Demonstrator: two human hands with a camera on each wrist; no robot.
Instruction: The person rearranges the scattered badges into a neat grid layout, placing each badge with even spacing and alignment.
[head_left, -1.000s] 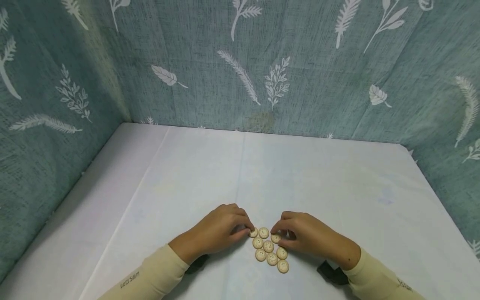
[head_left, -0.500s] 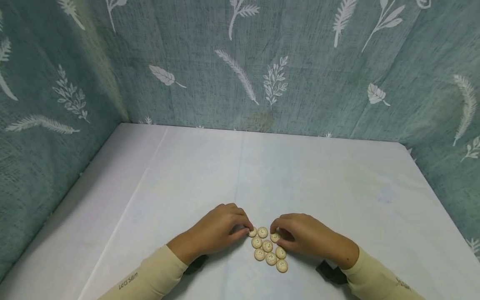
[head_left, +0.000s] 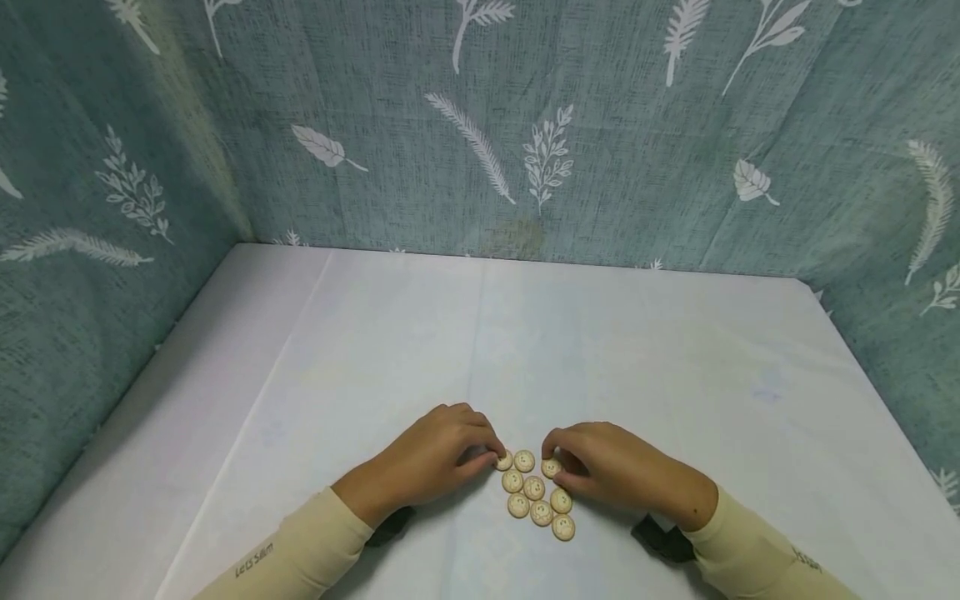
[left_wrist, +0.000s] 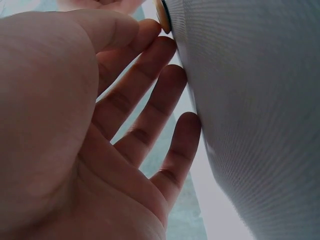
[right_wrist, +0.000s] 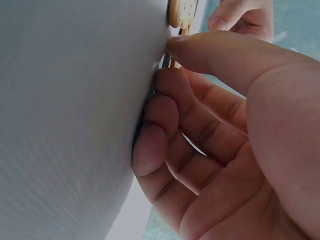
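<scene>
Several small round cream discs with dark printed marks lie flat in a tight cluster on the white-covered table [head_left: 600,358]. In the head view my left hand [head_left: 438,454] pinches the back-left disc [head_left: 503,461] at its left edge between thumb and forefinger. The left wrist view shows a disc edge [left_wrist: 163,16] at those fingertips; the other fingers reach down to the cloth. My right hand [head_left: 622,467] pinches the back-right disc [head_left: 551,468], partly covering it. In the right wrist view, its remaining fingers are curled against the cloth, and neighbouring discs [right_wrist: 181,12] show beyond the thumb.
Between the two held discs lies another disc [head_left: 524,461], with further discs [head_left: 541,512] in rows toward me. A green leaf-patterned cloth [head_left: 390,150] stands as a wall behind the table and along its sides. Dark straps [head_left: 663,540] sit at both wrists.
My right hand has shifted its disc slightly back and to the right, widening the gap to its neighbours. The left hand stays at its disc. The head view has tilted a little.
</scene>
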